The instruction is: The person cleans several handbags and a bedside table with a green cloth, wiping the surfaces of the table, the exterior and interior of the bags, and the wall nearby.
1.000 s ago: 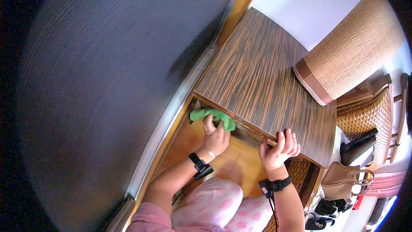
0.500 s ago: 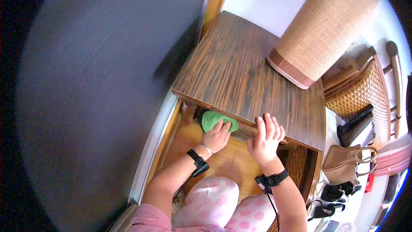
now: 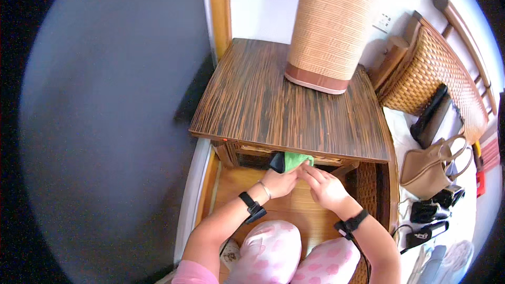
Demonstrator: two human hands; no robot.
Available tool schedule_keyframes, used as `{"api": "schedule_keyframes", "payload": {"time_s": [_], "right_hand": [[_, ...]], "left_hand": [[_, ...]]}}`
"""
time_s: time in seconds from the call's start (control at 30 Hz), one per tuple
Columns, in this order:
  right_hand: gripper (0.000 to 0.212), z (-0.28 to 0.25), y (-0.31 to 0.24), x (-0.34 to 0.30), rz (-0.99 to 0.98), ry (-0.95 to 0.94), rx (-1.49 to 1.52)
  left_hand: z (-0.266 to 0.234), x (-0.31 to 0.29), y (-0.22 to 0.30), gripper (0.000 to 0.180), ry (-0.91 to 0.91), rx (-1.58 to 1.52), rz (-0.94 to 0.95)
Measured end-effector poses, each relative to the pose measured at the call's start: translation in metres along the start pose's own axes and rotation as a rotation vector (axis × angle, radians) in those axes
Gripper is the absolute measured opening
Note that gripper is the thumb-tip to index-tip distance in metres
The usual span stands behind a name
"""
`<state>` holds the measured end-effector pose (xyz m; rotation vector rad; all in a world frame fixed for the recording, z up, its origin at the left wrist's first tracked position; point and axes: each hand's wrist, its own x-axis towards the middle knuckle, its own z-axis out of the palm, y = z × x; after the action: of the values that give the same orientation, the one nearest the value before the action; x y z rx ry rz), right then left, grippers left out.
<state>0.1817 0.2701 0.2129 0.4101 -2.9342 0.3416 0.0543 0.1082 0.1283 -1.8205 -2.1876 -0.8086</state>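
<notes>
Catching the green cloth [image 3: 295, 162] on the wood overhead looks the likeliest trouble: it sits just beyond the left grip [image 3: 281, 181], under the front edge of the wood-grained surface [image 3: 279, 110], so a quick lift could snag the fabric or knock the knuckles. A dark piece [image 3: 276, 162] lies against the cloth, just ahead of the left grip; whether it is part of the cloth or separate I cannot tell, and if separate it might slip loose should the fingers slacken. With both sets of fingertips crowded together, one hand could also pull the cloth from the other. A hard bump upward might rock the tall woven cylinder [image 3: 331, 31], which stands on the surface well beyond both grips.

As for pose, the left forearm slants up and rightward from the lower edge, a black strap [image 3: 252, 208] behind its grip, back of the hand mostly up. That grip seems closed on the cloth, though the fabric and fingers hide the exact hold. The right grip [image 3: 323, 186] reaches leftward, fingers fairly straight and close together, their tips at the left fingertips and the cloth's near edge; whether it pinches any fabric I cannot tell. Both forearms converge above the patterned trouser knees [image 3: 271, 252], which are nearer the body than the grips, with wooden floor [image 3: 300, 213] showing between.
</notes>
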Motion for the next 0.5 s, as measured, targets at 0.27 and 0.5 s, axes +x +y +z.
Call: {"api": "schedule_keyframes", "payload": {"time_s": [0.27,0.5], "right_hand": [[0.070,0.054,-0.016,0.051,-0.127,0.169,-0.127],[0.060,0.085,-0.001,0.044,-0.019,0.077,-0.524]], "left_hand": [[-0.076,-0.040,-0.012,0.041,-0.016,-0.098,-0.229],[-0.127,-0.021,0.020,0.038,0.151,0.194,-0.101]]}}
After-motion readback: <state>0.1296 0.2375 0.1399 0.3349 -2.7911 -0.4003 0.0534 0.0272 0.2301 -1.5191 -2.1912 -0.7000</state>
